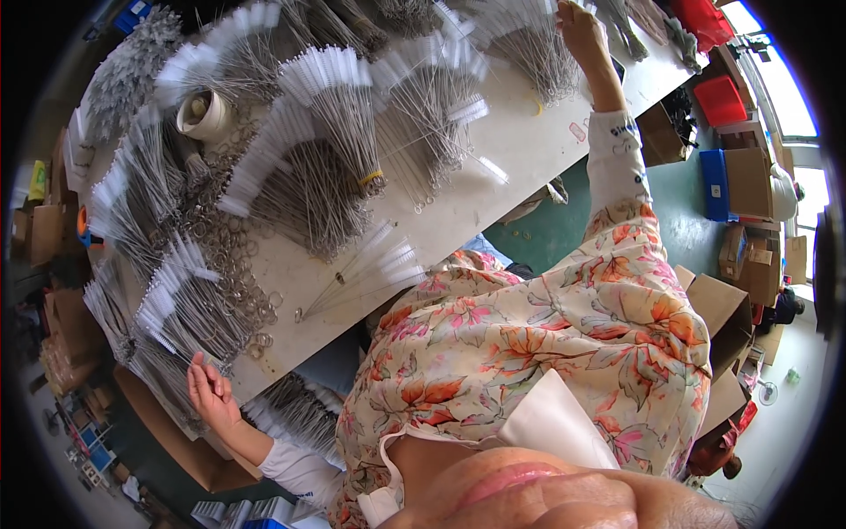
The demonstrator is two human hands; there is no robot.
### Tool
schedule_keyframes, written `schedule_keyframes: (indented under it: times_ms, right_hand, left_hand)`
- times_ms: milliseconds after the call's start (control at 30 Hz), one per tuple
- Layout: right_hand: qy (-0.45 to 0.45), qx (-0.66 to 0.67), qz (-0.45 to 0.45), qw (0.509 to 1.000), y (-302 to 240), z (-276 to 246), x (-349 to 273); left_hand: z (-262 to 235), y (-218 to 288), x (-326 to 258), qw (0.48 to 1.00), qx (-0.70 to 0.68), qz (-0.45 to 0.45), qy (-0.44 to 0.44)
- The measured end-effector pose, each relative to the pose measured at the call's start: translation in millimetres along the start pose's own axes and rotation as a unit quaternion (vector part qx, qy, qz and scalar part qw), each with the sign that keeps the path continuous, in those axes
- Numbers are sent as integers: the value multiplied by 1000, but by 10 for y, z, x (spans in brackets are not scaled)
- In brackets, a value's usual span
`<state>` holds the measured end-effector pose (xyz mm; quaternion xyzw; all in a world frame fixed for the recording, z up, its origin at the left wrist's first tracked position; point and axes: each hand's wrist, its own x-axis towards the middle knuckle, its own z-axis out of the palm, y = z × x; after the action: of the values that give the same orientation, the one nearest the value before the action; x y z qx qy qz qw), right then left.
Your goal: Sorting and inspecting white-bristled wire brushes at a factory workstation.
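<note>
Hands apart, left hand [210, 388] touching brushes [181, 304], right hand [580, 31] far

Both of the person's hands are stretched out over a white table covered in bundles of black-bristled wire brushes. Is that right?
Not quite. The head view shows the left hand and right hand stretched out over the white table, but the wire brushes have white bristles, not black.

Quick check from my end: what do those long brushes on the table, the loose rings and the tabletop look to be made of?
Brushes: thin twisted metal wire stems, grey and slightly shiny, with white bristle tips, probably nylon. Rings: bare metal by their grey glint, likely steel. Table: smooth, matte white top, perhaps laminate or painted board. The left hand rests by one bundle; the right hand reaches another.
</note>
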<state>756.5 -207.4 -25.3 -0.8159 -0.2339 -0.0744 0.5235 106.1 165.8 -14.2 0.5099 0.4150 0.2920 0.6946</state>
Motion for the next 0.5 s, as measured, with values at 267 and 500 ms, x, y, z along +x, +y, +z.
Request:
schedule_keyframes:
  times_ms: [267, 500]
  right_hand:
    - [-158, -305, -26, 939, -135, 853, -437]
    - [139, -330, -212, 909, 540, -138, 262]
  left_hand:
    - [72, -15, -10, 1000, 0, -8, -9]
    - [-2, -24, -46, 1000, 5, -9, -3]
